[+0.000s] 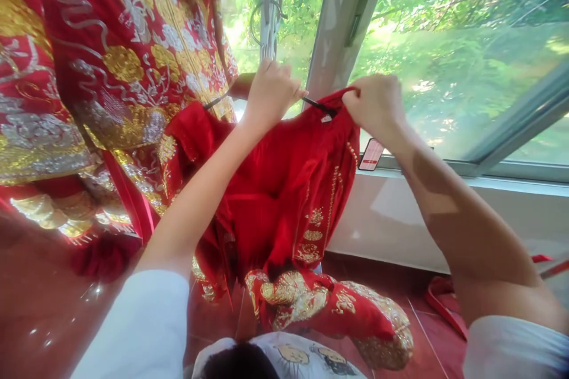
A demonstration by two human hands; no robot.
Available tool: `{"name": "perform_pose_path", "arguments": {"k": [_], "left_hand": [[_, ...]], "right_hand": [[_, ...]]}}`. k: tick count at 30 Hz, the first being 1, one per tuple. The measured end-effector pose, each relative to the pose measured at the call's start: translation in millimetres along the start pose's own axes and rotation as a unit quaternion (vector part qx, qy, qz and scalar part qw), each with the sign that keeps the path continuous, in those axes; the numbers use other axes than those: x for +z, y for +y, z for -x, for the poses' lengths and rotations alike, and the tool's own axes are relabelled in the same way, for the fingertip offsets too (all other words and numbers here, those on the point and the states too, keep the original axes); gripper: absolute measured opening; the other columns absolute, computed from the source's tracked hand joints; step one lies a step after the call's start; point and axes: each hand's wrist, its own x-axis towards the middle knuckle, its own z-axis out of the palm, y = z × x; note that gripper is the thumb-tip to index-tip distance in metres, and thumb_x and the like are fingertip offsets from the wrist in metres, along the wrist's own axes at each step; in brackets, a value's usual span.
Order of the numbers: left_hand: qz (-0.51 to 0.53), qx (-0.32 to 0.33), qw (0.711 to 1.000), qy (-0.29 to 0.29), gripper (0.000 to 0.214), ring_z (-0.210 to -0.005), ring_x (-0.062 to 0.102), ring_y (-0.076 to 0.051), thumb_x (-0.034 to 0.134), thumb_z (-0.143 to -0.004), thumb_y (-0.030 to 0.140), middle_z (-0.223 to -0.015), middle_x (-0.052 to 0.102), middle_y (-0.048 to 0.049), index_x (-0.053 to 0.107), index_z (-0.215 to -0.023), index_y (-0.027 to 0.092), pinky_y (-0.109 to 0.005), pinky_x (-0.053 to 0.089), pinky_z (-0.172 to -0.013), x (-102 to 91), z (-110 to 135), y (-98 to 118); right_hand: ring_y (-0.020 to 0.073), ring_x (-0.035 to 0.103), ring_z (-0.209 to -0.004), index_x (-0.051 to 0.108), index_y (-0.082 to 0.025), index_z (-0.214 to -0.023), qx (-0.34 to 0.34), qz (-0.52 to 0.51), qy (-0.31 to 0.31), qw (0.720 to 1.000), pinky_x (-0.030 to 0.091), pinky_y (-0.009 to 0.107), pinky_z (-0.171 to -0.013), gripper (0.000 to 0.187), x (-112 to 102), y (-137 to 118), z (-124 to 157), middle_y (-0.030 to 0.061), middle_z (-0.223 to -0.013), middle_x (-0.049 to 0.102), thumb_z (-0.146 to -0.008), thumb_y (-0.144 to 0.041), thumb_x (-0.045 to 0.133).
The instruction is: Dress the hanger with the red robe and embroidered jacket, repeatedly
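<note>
A red jacket (267, 160) with gold embroidery hangs open in front of me, its lining facing me. My left hand (271, 87) is closed around the dark clothes hanger (316, 105) near its middle; the metal hook rises just above my fingers. One arm of the hanger reaches into each shoulder of the jacket. My right hand (376, 103) pinches the jacket's right-hand shoulder, by the end of the hanger. An embroidered sleeve (338, 308) trails low toward the right.
Large red garments (128, 71) with gold and silver embroidery hang at the left. Windows (466, 65) stand ahead and right. A phone (371, 154) leans on the sill (502, 183). A red strap (447, 305) lies on the tiled floor (422, 331).
</note>
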Motion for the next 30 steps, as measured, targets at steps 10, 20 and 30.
{"name": "perform_pose_path", "arguments": {"k": [10,20,30], "left_hand": [[0.051,-0.043,0.998,0.015,0.028,-0.118,0.047,-0.033,0.045,-0.09,0.04,-0.111,0.064,-0.0109,0.07,-0.095,0.028,-0.053,0.027,-0.109,8.4,-6.8,4.5],[-0.046,-0.258,0.956,0.134,0.064,-0.137,0.029,-0.037,0.054,-0.082,0.051,-0.144,0.042,-0.0156,0.043,-0.137,0.02,-0.059,0.023,-0.111,-29.3,109.7,4.0],[0.03,-0.36,0.932,-0.022,0.026,-0.071,0.056,-0.024,0.042,-0.082,0.027,-0.067,0.057,-0.0073,0.047,-0.058,0.02,-0.037,0.039,-0.069,-69.5,156.8,-44.7]], "right_hand": [[0.0266,0.059,-0.075,0.065,-0.01,-0.099,-0.059,0.063,-0.01,0.996,0.037,0.035,-0.063,0.035,-3.7,-29.5,50.6,0.0157,-0.08,0.064,-0.088,-0.016,0.032],[0.0236,0.059,-0.085,0.065,-0.018,-0.094,-0.182,-0.165,-0.023,0.969,0.044,0.036,-0.074,0.024,-7.2,-46.1,-12.4,0.0106,-0.088,0.065,-0.085,-0.039,0.057],[0.0131,0.046,-0.059,0.055,-0.018,-0.079,-0.172,-0.328,-0.174,0.913,0.037,0.026,-0.053,0.019,2.3,-67.6,-35.3,0.003,-0.064,0.053,-0.084,-0.036,0.059]]}}
